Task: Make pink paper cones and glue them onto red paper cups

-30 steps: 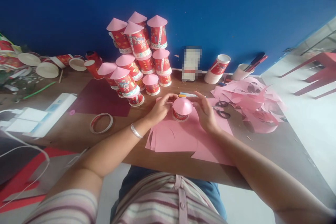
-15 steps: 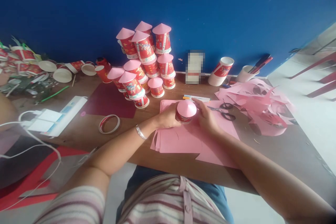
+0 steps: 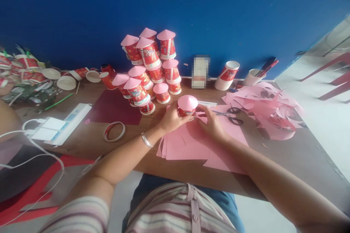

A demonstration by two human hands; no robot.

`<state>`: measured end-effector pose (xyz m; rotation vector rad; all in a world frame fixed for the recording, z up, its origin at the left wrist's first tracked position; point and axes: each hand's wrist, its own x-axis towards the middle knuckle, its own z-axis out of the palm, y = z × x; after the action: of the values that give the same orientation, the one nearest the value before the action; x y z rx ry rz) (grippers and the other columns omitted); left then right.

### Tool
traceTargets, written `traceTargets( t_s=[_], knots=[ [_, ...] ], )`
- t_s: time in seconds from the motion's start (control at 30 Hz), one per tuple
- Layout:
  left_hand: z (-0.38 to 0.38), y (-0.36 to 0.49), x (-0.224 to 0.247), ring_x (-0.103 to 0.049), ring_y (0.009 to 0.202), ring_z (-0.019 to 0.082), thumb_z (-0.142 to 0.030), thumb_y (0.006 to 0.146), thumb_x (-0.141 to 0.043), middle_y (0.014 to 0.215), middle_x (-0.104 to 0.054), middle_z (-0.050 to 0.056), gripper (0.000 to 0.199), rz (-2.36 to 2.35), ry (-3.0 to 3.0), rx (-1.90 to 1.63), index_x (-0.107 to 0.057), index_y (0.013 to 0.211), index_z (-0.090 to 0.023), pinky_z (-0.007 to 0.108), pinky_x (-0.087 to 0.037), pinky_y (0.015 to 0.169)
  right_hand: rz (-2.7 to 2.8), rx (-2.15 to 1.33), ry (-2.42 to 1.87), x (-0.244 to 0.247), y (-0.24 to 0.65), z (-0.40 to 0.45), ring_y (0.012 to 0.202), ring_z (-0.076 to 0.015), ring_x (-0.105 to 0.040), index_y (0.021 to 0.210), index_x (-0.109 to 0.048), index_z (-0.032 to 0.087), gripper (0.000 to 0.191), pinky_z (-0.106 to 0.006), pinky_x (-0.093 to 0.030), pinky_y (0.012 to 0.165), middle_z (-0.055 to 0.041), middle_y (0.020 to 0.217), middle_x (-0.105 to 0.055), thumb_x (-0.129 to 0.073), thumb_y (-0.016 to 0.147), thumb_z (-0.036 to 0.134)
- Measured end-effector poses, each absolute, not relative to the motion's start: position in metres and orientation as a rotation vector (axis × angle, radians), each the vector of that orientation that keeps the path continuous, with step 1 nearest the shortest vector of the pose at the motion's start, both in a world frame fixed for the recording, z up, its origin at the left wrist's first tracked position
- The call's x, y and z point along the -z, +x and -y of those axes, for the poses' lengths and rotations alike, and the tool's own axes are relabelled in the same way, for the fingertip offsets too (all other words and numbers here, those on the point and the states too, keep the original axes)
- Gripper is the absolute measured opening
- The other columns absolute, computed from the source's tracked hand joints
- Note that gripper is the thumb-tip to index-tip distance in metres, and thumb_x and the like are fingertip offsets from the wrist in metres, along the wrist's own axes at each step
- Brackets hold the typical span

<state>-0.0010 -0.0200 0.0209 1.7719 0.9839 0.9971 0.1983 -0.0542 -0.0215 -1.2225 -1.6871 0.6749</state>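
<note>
A red paper cup with a pink paper cone on top [image 3: 187,103] is between my hands, above a stack of pink paper sheets [image 3: 186,142]. My left hand [image 3: 175,118] is wrapped round the cup's left and near side. At its right, my right hand [image 3: 210,122] has curved, parted fingers, with the fingertips close to the cup; whether they touch it is hard to tell. Behind and to the left, several like cups with pink cones [image 3: 147,52] are stacked against the blue wall. Scissors [image 3: 232,115] lie on the sheets right of my right hand.
Pink paper scraps [image 3: 268,109] are heaped at the right, near a pen cup [image 3: 253,78] and a red-and-white cup [image 3: 228,76]. At the left are a tape roll [image 3: 114,131], a power strip [image 3: 69,123], a dark red sheet [image 3: 115,107] and several loose cups.
The cone-topped cup has moved slightly up and left in the view, with my left hand round it. My right hand's fingers have lowered beside it. The camera view has shifted slightly.
</note>
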Motion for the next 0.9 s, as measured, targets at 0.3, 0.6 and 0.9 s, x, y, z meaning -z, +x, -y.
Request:
traceTargets(
  t_s=[0.3, 0.6, 0.9],
  knots=[
    [0.024, 0.001, -0.02, -0.07, 0.116, 0.033, -0.044, 0.076, -0.09, 0.122, -0.074, 0.015, 0.057, -1.1, 1.864, -1.012, -0.068, 0.123, -0.019, 0.047, -0.056, 0.102, 1.738, -0.706, -1.185, 0.021, 0.197, 0.054, 0.12, -0.0334, -0.069, 0.134, -0.059, 0.025, 0.053, -0.054, -0.059, 0.102, -0.0159, 0.138, -0.069, -0.075, 0.087, 0.043],
    [0.033, 0.002, -0.029, -0.071, 0.11, 0.032, -0.047, 0.077, -0.089, 0.114, -0.077, 0.012, 0.053, -1.136, 1.964, -0.968, -0.065, 0.117, -0.02, 0.051, -0.05, 0.107, 1.695, -0.79, -1.27, 0.014, 0.193, 0.06, 0.109, -0.0323, -0.072, 0.126, -0.063, 0.024, 0.045, -0.049, -0.061, 0.094, -0.0141, 0.126, -0.073, -0.077, 0.087, 0.041],
    [0.035, -0.004, -0.026, -0.068, 0.111, 0.033, -0.047, 0.081, -0.086, 0.116, -0.077, 0.013, 0.053, -1.134, 1.979, -0.939, -0.065, 0.12, -0.019, 0.052, -0.049, 0.105, 1.635, -0.875, -1.268, 0.01, 0.187, 0.064, 0.113, -0.0339, -0.072, 0.135, -0.063, 0.025, 0.054, -0.054, -0.059, 0.1, -0.0139, 0.131, -0.073, -0.079, 0.086, 0.041]
  ],
)
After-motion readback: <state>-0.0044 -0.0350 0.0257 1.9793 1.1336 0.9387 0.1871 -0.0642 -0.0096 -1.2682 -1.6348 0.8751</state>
